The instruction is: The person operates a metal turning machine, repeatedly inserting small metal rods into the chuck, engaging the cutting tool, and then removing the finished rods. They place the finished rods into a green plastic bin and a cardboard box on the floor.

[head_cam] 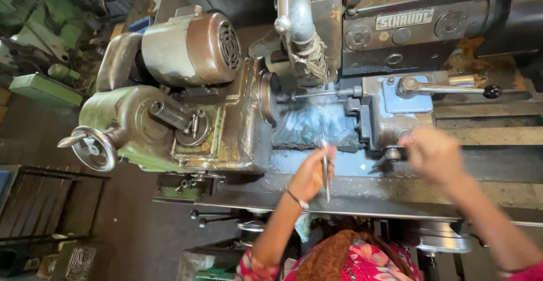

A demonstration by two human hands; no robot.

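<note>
A thin metal rod (326, 171) is pinched upright in the left hand (311, 173), just before the grinding machine (226, 117); the blurred right hand (432, 154) is held near the tailstock (390, 114), its fingers' state indiscernible.

Looking down over a worn green and grey grinding machine (226, 117) in a workshop. The left hand (310, 173), a thin band on its wrist, grips a slim metal rod (326, 171) pointing down, just in front of a bundle of dark cloth (314, 127) on the machine. The right hand (432, 154), blurred, rests by the tailstock (390, 111). A handwheel (93, 147) sits far left, a round motor (189, 46) above.
</note>
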